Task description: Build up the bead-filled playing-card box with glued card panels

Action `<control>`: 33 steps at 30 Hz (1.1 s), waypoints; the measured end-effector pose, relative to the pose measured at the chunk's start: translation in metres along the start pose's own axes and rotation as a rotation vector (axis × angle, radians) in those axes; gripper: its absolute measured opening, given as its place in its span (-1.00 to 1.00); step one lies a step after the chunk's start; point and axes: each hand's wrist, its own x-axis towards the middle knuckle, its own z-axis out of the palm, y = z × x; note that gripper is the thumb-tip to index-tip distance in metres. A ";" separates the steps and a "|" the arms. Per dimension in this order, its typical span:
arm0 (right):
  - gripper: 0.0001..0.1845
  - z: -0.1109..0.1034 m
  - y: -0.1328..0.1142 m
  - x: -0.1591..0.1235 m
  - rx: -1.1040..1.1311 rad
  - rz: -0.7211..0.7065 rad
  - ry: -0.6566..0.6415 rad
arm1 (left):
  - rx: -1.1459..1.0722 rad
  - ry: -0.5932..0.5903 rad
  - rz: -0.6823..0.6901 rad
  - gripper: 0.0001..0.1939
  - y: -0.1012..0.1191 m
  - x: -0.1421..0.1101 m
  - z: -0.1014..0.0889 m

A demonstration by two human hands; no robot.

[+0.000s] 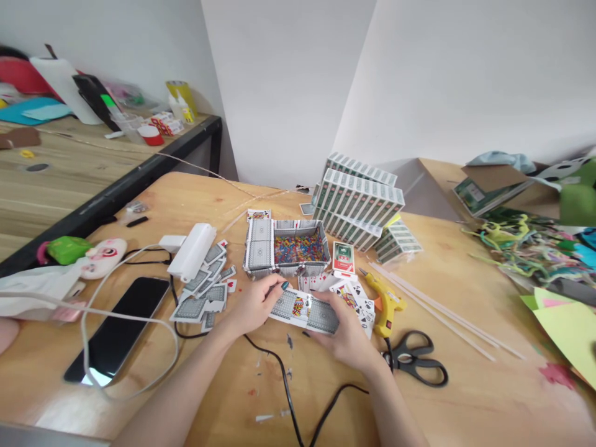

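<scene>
A strip of playing cards [305,308] is held level between both hands, with grey patterned backs at its ends and a face card in the middle. My left hand [257,302] pinches its left end, thumb on top. At the right end, my right hand [347,329] grips it with the thumb along the edge. Just beyond stands a box made of playing cards [259,248], whose open part holds small colourful bits [300,249]. Loose face-up cards [361,304] lie beside my right hand, and cut card pieces [205,292] lie left of my left hand.
A yellow glue gun [385,302], black scissors [416,359] and clear glue sticks [442,313] lie on the right. Stacked card packs [356,202] stand behind. On the left are a phone [118,329], a white power block [192,252] and looping cables [174,360].
</scene>
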 end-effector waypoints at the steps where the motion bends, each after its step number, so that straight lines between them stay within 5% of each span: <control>1: -0.45 0.000 -0.001 0.000 0.006 -0.009 0.000 | 0.011 0.007 0.001 -0.75 0.000 0.000 0.000; 16: -0.44 0.002 0.002 0.000 0.037 0.013 0.005 | 0.048 0.024 -0.035 -0.74 0.000 0.000 0.006; 33: -0.39 0.018 -0.002 -0.002 0.113 0.045 0.019 | -0.159 -0.001 -0.018 -0.71 -0.008 -0.003 0.032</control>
